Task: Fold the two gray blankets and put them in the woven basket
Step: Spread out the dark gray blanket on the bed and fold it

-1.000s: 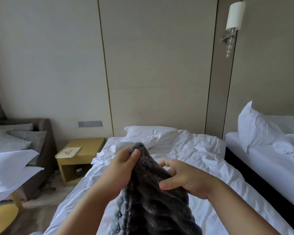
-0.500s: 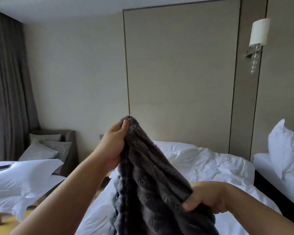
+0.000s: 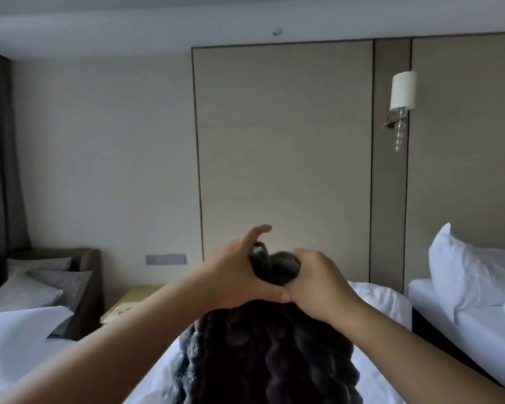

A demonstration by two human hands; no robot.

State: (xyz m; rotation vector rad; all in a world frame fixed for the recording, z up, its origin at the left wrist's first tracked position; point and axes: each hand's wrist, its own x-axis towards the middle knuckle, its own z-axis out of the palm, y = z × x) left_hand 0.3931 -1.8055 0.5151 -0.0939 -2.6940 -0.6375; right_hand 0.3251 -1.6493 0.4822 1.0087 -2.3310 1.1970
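Evidently to let its length hang straight for folding, the gray blanket [image 3: 268, 360] is held up above the white bed [image 3: 379, 301], its bunched top clenched in the right hand [image 3: 318, 284] and gripped beside it by the left hand [image 3: 236, 278], forefinger lifted.

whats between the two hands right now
Head view: the bunched top of the gray blanket sits between the left hand and the right hand, both gripping it. Just below the bunch their thumbs appear to touch.
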